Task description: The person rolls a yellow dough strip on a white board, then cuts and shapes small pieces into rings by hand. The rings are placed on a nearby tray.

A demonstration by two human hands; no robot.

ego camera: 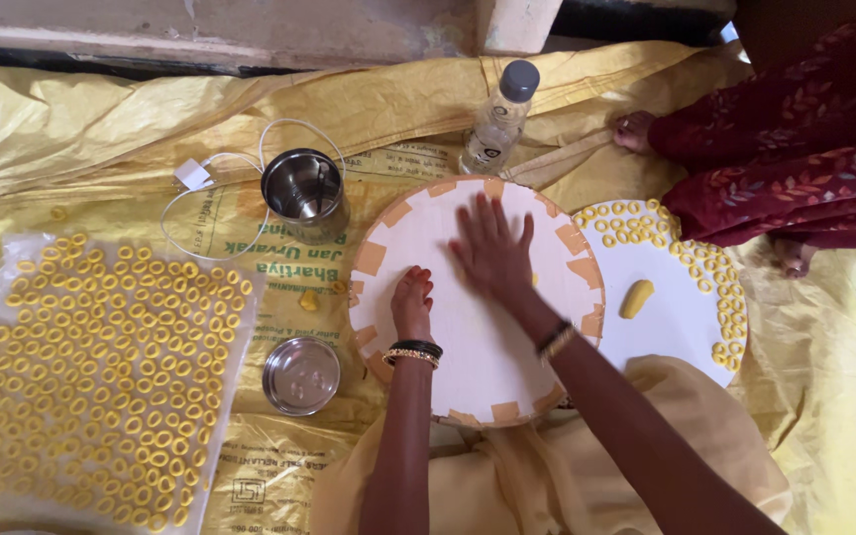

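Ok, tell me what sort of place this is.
Probably a home floor used for making snacks by hand: yellow sacking spread as a work surface, a plastic sheet of yellow dough rings laid out, and a round board.

Right hand (492, 256) lies flat, fingers spread, on the round white board (468, 367); left hand (411, 302) curls beside it, fingertips touching the board; a steel cup (304, 193) and small steel bowl (301, 374) sit to the left; yellow dough rings (91, 367) cover a clear sheet; a second board (681, 317) carries a dough lump (636, 297); a capped clear bottle (497, 119) stands behind.
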